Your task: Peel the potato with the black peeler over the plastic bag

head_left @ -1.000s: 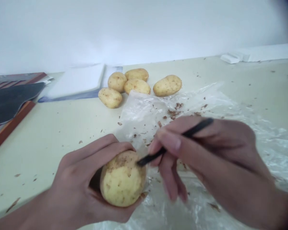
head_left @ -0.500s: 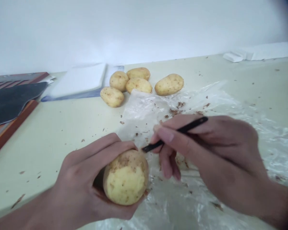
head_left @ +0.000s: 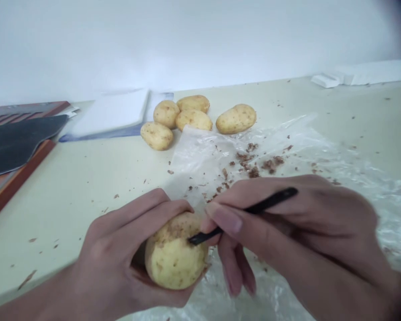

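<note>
My left hand [head_left: 120,254] is closed around a potato [head_left: 175,267], fingers over its top and thumb underneath. The end facing me is bare pale yellow flesh; brown skin covers the upper part. Between thumb and fingers, my right hand [head_left: 280,227] pinches a thin black stick-like tool [head_left: 270,200], held like a pen. Its tip rests on the potato where skin meets bare flesh. Whether the tip has a blade cannot be made out. Below both hands a clear plastic sheet [head_left: 200,154] lies spread, with brown peel scraps [head_left: 272,164] on it.
Several whole potatoes [head_left: 194,120] sit toward the back of the table [head_left: 96,178]. A white pad [head_left: 113,113] lies at the back left, beside a reddish-brown wooden frame [head_left: 23,178] with a dark sheet [head_left: 20,140] on it. White pieces [head_left: 325,80] lie at the back right.
My right hand has moved down and toward me, bringing the black tool's tip from the potato's upper edge onto its face. My left hand still holds the potato in nearly the same place.
</note>
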A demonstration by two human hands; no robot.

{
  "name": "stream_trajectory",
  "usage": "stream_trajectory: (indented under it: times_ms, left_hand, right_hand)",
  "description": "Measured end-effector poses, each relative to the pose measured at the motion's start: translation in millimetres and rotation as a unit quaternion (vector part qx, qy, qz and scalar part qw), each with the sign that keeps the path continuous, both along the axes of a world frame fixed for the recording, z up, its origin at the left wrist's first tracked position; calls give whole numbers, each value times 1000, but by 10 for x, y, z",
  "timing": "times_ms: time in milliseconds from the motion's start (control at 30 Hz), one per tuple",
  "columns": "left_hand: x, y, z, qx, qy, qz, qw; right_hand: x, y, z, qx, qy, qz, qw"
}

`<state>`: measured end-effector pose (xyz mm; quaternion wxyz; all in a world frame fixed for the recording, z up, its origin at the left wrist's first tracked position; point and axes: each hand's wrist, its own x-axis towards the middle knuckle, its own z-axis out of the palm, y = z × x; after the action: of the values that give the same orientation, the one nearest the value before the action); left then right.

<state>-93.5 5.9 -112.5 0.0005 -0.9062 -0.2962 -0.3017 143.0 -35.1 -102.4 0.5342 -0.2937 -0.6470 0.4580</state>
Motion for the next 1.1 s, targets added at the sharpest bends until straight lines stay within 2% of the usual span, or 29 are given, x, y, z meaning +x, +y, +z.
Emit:
stream_trajectory:
  times_ms: [133,167,233,267,300,333,367,433,467,500,600,667,733,767,833,867,933,1000,1033,1067,1100]
  left_hand:
    - [-32,-17,-18,12,4,7,1000]
    - [-41,-17,-21,9,12,4,1000]
    - [-51,-12,-23,-2,6,0,1000]
    - [-51,-9,-23,-8,0,0,1000]
    - [-50,-7,-24,-13,-4,1,1000]
    - [-49,-6,-26,-13,-6,6,1000]
    - [-48,-7,-29,-7,-6,13,1000]
    - [-49,-11,-38,0,5,23,1000]
    - [-52,-14,-42,5,6,22,1000]
    - [-57,-16,-45,15,21,-4,1000]
    - [-79,-30,-43,-28,-11,3,1000]
    - [-97,-46,-37,-18,2,11,1000]
    - [-101,-63,-35,1,20,17,1000]
    - [-93,-69,-37,6,21,24,999]
    - [-55,-75,-42,5,10,41,999]
    - [-28,-74,-44,5,3,48,999]
    - [30,-65,-47,5,-2,56,998]
    - [72,-53,-44,7,-6,59,998]
    - [81,-47,-42,7,-7,58,998]
    - [81,-42,-39,8,-7,56,998]
    - [72,-38,-38,8,-6,52,999]
  right_hand:
    - [0,10,-34,-111,10,22,994]
    - [-2,-1,-38,-113,23,22,993]
    - [-9,-29,-39,-58,27,34,997]
    - [-13,-40,-38,-9,23,8,1000]
    - [-15,-45,-35,8,8,17,1000]
    - [-17,-42,-32,-14,-6,34,999]
    - [-18,-33,-27,-56,-12,13,998]
    - [-17,-11,-15,-112,3,25,993]
    - [-15,-4,-8,-105,20,24,994]
    - [-13,-2,-1,-76,35,27,996]
    - [-3,-10,10,15,12,12,1000]
    - [0,-17,10,-41,-15,5,999]
    - [-8,-33,9,-84,-2,15,996]
    - [-15,-45,9,-73,18,15,997]
    - [-29,-67,9,15,32,-1,999]
    - [-31,-70,7,51,49,-48,996]
    - [-20,-58,1,32,6,9,999]
    - [0,-35,-7,-81,-1,23,996]
    - [7,-30,-10,-99,11,32,994]
    - [10,-32,-11,-97,28,35,994]
    - [6,-41,-10,-54,36,40,997]
